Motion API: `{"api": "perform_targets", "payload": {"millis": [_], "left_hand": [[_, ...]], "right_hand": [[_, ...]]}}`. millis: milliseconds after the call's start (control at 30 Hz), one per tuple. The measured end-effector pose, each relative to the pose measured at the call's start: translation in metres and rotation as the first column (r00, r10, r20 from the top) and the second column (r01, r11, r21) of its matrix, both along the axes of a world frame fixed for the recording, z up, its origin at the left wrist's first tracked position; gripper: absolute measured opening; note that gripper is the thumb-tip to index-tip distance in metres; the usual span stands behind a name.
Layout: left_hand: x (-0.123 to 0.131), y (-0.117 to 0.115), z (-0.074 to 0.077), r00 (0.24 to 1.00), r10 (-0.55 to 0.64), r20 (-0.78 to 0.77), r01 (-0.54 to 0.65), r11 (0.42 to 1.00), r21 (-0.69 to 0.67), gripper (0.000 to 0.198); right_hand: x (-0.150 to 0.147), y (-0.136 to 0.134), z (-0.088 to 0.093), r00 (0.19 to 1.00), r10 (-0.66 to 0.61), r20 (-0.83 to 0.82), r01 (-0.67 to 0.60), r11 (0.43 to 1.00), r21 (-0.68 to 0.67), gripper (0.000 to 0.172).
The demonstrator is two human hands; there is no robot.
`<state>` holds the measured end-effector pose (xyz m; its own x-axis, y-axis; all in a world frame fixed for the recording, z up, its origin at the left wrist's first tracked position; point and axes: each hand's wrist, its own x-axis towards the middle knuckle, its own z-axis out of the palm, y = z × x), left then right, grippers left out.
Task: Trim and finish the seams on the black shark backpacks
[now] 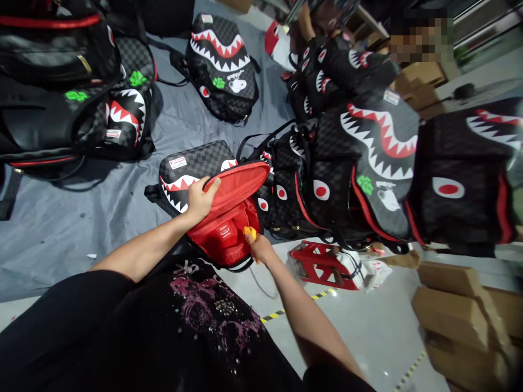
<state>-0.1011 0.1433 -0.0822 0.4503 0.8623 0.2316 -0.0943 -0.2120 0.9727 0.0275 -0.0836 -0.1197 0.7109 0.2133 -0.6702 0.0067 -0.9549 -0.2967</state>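
Observation:
A dark checkered backpack with a printed shark mouth lies in front of me, its main compartment unzipped. My left hand grips the edge of the opened front panel, thumb on the red lining, folding it back. In my right hand is a small yellow tool, held at the right side of the bag's opening; its working end is too small to make out. Inside, the red lining shows a pocket with a pale printed label.
Similar backpacks stand in a row on the right, and others are piled at left. Another backpack lies farther back on the grey cloth. A red step stool and cardboard boxes are on the floor. Another person's arm appears at the back.

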Motion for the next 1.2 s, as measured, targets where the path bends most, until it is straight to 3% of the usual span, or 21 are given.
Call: {"api": "perform_targets", "payload": {"millis": [100,233,433,667,833,1033,1133,1200], "left_hand": [[0.002,-0.001,-0.001,1.0,-0.005,0.024,0.005,1.0,0.022,0.056],[0.005,0.004,-0.003,0.999,0.022,0.036,-0.024,0.998,0.065,0.059],[0.011,0.008,0.001,0.997,0.047,0.068,-0.057,0.987,0.15,0.062],[0.013,0.005,0.004,0.999,-0.004,0.052,-0.005,0.987,0.161,0.06],[0.012,0.003,0.007,0.998,-0.009,0.057,-0.001,0.983,0.184,0.059],[0.012,0.003,0.008,0.997,-0.03,0.069,0.016,0.979,0.204,0.058],[0.011,0.003,0.009,0.995,-0.064,0.083,0.043,0.972,0.231,0.058],[0.009,0.002,0.009,0.99,-0.117,0.083,0.09,0.959,0.27,0.057]], "right_hand": [[-0.019,0.019,-0.033,0.984,-0.123,-0.132,0.154,0.953,0.262,0.062],[-0.041,0.032,-0.064,0.926,-0.127,-0.357,0.303,0.813,0.497,0.068],[-0.051,0.022,-0.086,0.879,-0.147,-0.453,0.43,0.655,0.621,0.063],[-0.056,0.024,-0.1,0.908,-0.225,-0.352,0.413,0.611,0.675,0.053],[-0.055,0.023,-0.098,0.919,-0.223,-0.326,0.389,0.649,0.654,0.051],[-0.059,0.023,-0.085,0.954,-0.145,-0.263,0.274,0.78,0.563,0.048],[-0.054,0.023,-0.068,0.973,-0.048,-0.225,0.153,0.865,0.478,0.038],[-0.038,0.022,-0.048,0.984,0.005,-0.18,0.067,0.917,0.392,0.031]]}}
